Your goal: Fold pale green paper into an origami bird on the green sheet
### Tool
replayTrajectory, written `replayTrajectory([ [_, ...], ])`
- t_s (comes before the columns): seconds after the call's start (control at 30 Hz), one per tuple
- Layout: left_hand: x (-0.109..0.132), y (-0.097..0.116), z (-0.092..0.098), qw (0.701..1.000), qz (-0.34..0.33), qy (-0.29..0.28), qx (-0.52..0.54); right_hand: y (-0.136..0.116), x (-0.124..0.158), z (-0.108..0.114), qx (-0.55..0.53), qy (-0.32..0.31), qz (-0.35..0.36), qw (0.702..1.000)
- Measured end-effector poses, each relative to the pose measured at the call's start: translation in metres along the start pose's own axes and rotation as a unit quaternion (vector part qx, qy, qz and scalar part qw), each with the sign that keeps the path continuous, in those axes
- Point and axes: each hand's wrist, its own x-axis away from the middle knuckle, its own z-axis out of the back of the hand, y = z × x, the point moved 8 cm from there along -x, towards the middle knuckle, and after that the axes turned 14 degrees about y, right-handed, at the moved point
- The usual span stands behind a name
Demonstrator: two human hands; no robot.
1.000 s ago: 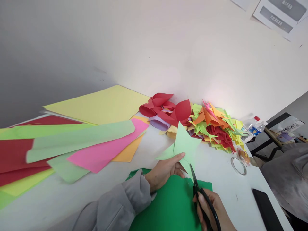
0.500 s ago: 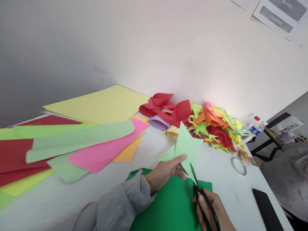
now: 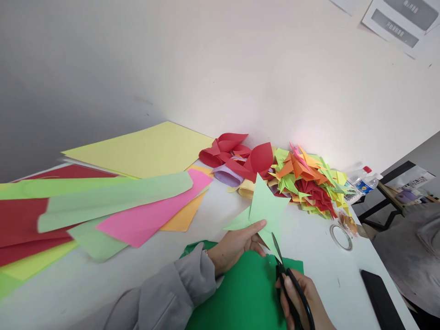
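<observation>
In the head camera's view, a pale wall point(image 3: 240, 68) rises behind a white table point(image 3: 326, 270), with a printed sheet point(image 3: 392, 27) on the wall at the far right. The left hand point(image 3: 233, 250) pinches a pale green paper star point(image 3: 270, 206) between thumb and fingers, above the table right of the middle. The right hand point(image 3: 305, 291), nearer and to the right, grips the handles of black scissors point(image 3: 281, 266), one blade lying along the star's near point (any second blade is hard to make out there). A dark green sheet point(image 3: 237, 293) lies nearest, below both hands. On the left, a pink sheet point(image 3: 151, 217) overlaps other coloured sheets, and a large yellow sheet point(image 3: 144, 153) is at the far side. Curled red paper point(image 3: 259, 158) sits beyond the star; to its right is a heap of pointed paper pieces point(image 3: 300, 176). Farther right stand or lie clear bottles point(image 3: 365, 184) (which of the two, I cannot tell). A tape roll point(image 3: 348, 248) and a flat black object point(image 3: 383, 298) rest near the right edge.
</observation>
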Motion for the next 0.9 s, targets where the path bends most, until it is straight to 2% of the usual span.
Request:
replayTrajectory([
  [0.9,0.0018,0.0024,-0.0002,1.000,0.000,0.006,0.000,0.0010,-0.0005,0.0010,0.041,-0.022,0.054,0.997],
])
